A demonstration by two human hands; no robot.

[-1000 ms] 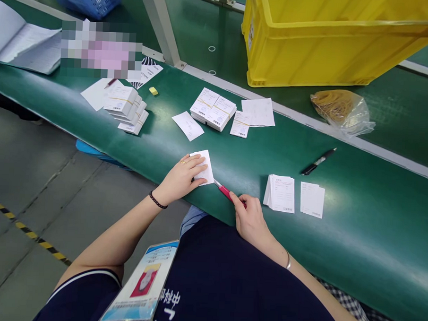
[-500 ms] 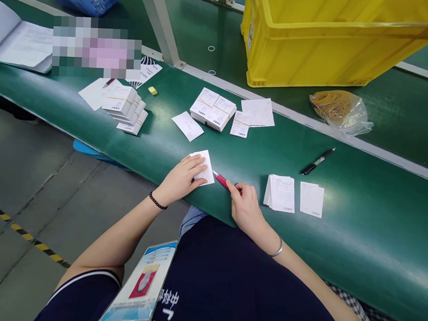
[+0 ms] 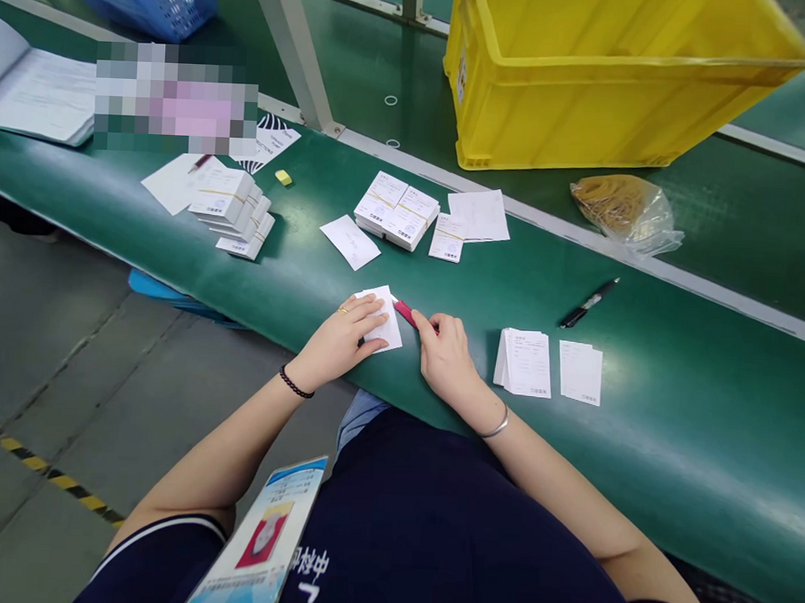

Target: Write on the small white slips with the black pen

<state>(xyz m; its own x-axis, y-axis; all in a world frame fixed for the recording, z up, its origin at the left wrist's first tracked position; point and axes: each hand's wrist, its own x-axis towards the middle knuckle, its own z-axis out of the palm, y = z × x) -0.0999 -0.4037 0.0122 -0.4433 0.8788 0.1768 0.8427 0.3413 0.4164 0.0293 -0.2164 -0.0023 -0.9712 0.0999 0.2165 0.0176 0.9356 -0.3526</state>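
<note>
Some white paper (image 3: 391, 324) lies on the green table (image 3: 473, 291) beneath the flat left hand (image 3: 335, 336), apparently pinned against slipping beside the red tool (image 3: 405, 313) clamped in the right hand (image 3: 448, 355).

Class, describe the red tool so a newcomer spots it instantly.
On the green table, find the left hand resting on white paper. Beside it, the right hand grips the tool. Unlike the black pen lying farther right, it is red-handled and held.
</note>
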